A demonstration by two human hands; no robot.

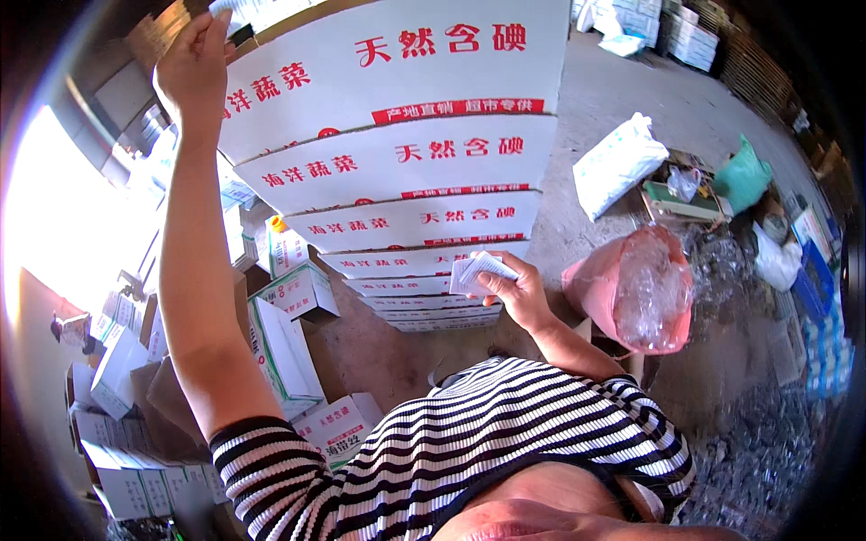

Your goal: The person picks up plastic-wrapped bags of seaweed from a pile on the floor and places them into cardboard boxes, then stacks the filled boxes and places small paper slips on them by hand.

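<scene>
A tall stack of white cartons (469, 144) with red print rises in front of me, its upper boxes close to the camera. My left hand (194, 68) is raised beside the top carton's left corner. Its thumb and finger pinch a small white slip (219, 6), mostly cut off by the picture's upper edge. Lower down, in front of the stack, my right hand (519, 293) is closed round a small bundle of white paper slips (481, 269), fanned a little under the thumb.
On the right stands a pink sack (622, 288) stuffed with clear plastic. Beyond it lie a full white sack (618, 167) and a green bag (742, 176). Cartons (284, 356) lie scattered at left. Clear plastic packets (758, 460) cover the lower right floor.
</scene>
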